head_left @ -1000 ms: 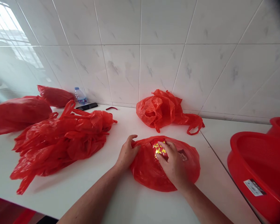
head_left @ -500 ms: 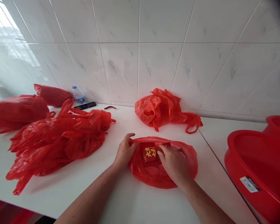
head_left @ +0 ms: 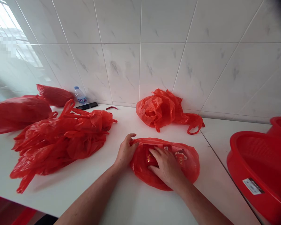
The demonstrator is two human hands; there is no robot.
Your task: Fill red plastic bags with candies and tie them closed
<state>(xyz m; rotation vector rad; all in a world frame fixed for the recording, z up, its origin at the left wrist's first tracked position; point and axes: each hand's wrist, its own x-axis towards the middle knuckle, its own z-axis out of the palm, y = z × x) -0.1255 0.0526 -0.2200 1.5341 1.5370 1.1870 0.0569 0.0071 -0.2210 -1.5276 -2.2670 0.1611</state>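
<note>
On the white table (head_left: 135, 206) lies an open red plastic bag (head_left: 152, 181) with red envelopes inside. My left hand (head_left: 125, 153) pinches the bag's left rim between thumb and fingers. Reaching into the bag, my right hand (head_left: 166, 164) has its fingers and thumb around a red envelope (head_left: 151, 158) with gold characters, partly covered by the fingers. To the right of that hand, another red envelope (head_left: 180, 156) with a white-and-dark print lies in the bag. One more shows just behind the right hand.
Crumpled red bags (head_left: 63, 140) spread over the left, with filled red bags (head_left: 18, 112) behind. A bottle (head_left: 80, 96), a phone (head_left: 87, 106) and a small dark-red strip (head_left: 111, 107) lie near the tiled wall. Another crumpled bag (head_left: 164, 107) is behind; red basins (head_left: 248, 162) stand right.
My right hand has moved left inside the bag, from beside the left envelope onto it, uncovering the envelope at the right. My left hand stays at the rim.
</note>
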